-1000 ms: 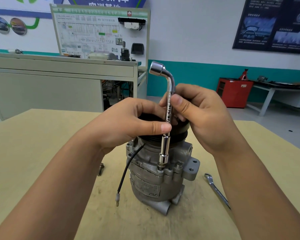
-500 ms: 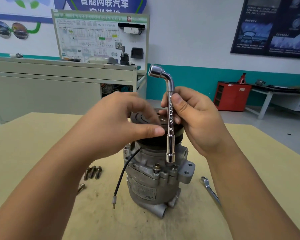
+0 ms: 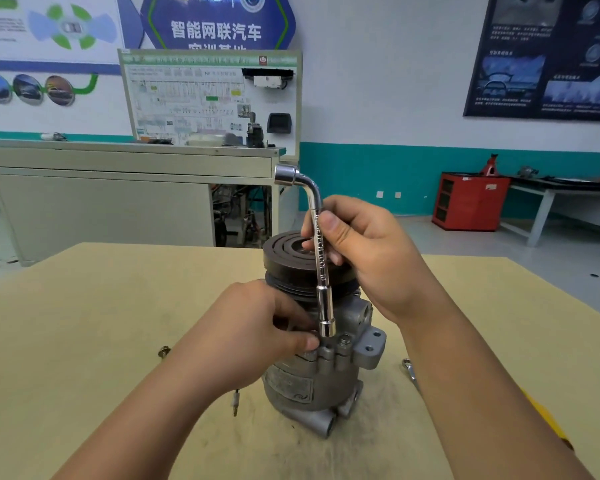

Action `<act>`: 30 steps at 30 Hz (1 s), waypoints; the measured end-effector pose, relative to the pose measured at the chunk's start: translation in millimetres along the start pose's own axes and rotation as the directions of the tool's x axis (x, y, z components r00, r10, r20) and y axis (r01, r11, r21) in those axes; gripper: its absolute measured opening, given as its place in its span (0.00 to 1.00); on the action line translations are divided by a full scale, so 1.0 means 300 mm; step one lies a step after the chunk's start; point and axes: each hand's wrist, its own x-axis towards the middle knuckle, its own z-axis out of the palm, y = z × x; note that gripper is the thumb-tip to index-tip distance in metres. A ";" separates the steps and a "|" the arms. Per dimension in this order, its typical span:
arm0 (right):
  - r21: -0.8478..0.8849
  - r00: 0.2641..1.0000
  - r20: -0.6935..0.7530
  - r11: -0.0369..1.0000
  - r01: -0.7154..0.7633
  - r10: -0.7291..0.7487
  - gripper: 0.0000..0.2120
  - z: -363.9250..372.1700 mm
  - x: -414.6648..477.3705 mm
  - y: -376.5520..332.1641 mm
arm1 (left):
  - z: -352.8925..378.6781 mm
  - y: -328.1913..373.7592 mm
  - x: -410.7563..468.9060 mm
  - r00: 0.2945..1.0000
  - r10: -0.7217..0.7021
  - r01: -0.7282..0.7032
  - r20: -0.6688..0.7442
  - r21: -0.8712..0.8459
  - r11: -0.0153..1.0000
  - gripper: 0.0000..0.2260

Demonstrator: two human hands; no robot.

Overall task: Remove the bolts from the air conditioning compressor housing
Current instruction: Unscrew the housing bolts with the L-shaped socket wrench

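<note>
Left hand (image 3: 257,330) — fingertips pinched on a bolt, mostly hidden, at the compressor's (image 3: 309,382) near flange | right hand (image 3: 371,258) grips wrench (image 3: 321,265), shaft upright, socket just right of that pinch | next bolt (image 3: 343,340) — further right, nearer right hand.

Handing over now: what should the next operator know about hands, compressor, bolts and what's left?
Right hand grips the L-shaped socket wrench, its lower socket at the flange of the upright compressor.
Left hand: fingers at the flange beside the socket; any grip is hidden.
Done: one loose bolt lies on the table.
Left: at least one seated bolt in the flange.
</note>
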 end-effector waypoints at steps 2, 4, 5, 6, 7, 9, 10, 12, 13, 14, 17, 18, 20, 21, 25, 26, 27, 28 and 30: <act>-0.001 1.000 0.007 1.000 -0.001 0.001 0.12 0.001 0.001 0.000 | 0.006 0.003 -0.002 1.000 -0.002 0.001 -0.019 -0.039 0.999 0.03; -0.001 1.000 0.007 1.000 -0.003 0.003 0.12 0.001 0.001 0.001 | 0.007 0.007 -0.004 0.999 -0.010 0.006 -0.053 -0.074 0.997 0.02; -0.001 1.000 0.005 1.000 -0.005 0.005 0.12 0.000 0.001 0.001 | 0.008 0.006 -0.005 0.997 -0.013 0.006 -0.073 -0.093 0.996 0.05; 0.000 1.000 0.002 1.000 -0.007 0.007 0.12 -0.002 0.001 0.002 | 0.006 0.007 -0.007 0.996 -0.018 0.007 -0.092 -0.112 0.994 0.07; 0.002 1.000 0.000 1.000 -0.007 0.007 0.12 -0.004 0.001 0.002 | 0.003 0.006 -0.008 0.994 -0.023 0.009 -0.108 -0.127 0.992 0.08; -0.002 1.000 -0.003 1.000 -0.008 0.008 0.12 -0.006 0.000 0.004 | -0.011 0.006 -0.014 0.990 -0.042 0.020 -0.137 -0.161 0.987 0.07; -0.013 1.000 -0.002 1.000 -0.010 0.010 0.12 -0.006 -0.001 0.004 | -0.021 0.003 -0.019 0.986 -0.056 0.026 -0.154 -0.189 0.982 0.06; -0.040 1.000 -0.001 0.999 -0.011 0.011 0.12 -0.004 -0.001 0.004 | -0.052 -0.016 -0.030 0.976 -0.092 0.042 -0.199 -0.244 0.969 0.05; -0.043 1.000 -0.003 0.999 -0.012 0.012 0.12 -0.003 -0.001 0.004 | -0.071 -0.033 -0.035 0.969 -0.119 0.060 -0.218 -0.258 0.964 0.05; -0.033 1.000 -0.007 0.999 -0.013 0.013 0.12 -0.003 0.001 0.003 | -0.093 -0.053 -0.042 0.962 -0.150 0.090 -0.226 -0.254 0.963 0.06; -0.005 1.000 -0.011 1.000 -0.025 0.025 0.12 -0.006 0.002 -0.002 | -0.137 -0.147 -0.062 0.947 -0.267 0.260 -0.180 -0.061 0.964 0.08; -0.021 1.000 -0.009 0.999 -0.028 0.027 0.12 -0.006 0.003 -0.004 | -0.140 -0.185 -0.066 0.940 -0.308 0.317 -0.149 0.040 0.948 0.08; -0.047 0.999 -0.013 0.998 -0.031 0.030 0.11 -0.006 0.003 -0.004 | -0.122 -0.263 -0.065 0.921 -0.381 0.390 -0.085 0.234 0.890 0.09; -0.047 0.999 -0.020 0.998 -0.030 0.029 0.11 -0.007 0.003 -0.003 | -0.105 -0.299 -0.064 0.909 -0.411 0.410 -0.062 0.299 0.862 0.09; -0.034 0.999 -0.046 0.999 -0.019 0.017 0.12 -0.016 0.000 -0.006 | -0.033 -0.400 -0.052 0.878 -0.475 0.458 -0.057 0.384 0.801 0.09; -0.027 0.998 -0.053 0.999 -0.018 0.016 0.12 -0.017 -0.001 -0.006 | -0.019 -0.417 -0.048 0.877 -0.475 0.463 -0.074 0.398 0.792 0.09; -0.018 0.998 -0.058 1.000 -0.018 0.017 0.13 -0.017 -0.002 -0.006 | -0.004 -0.433 -0.043 0.876 -0.473 0.467 -0.095 0.413 0.782 0.09; -0.016 0.998 -0.062 1.000 -0.019 0.018 0.13 -0.018 -0.002 -0.005 | 0.011 -0.447 -0.038 0.875 -0.470 0.472 -0.117 0.423 0.773 0.10; -0.033 0.998 -0.066 0.999 -0.020 0.017 0.13 -0.016 -0.005 -0.004 | 0.040 -0.466 -0.033 0.872 -0.466 0.483 -0.151 0.412 0.772 0.10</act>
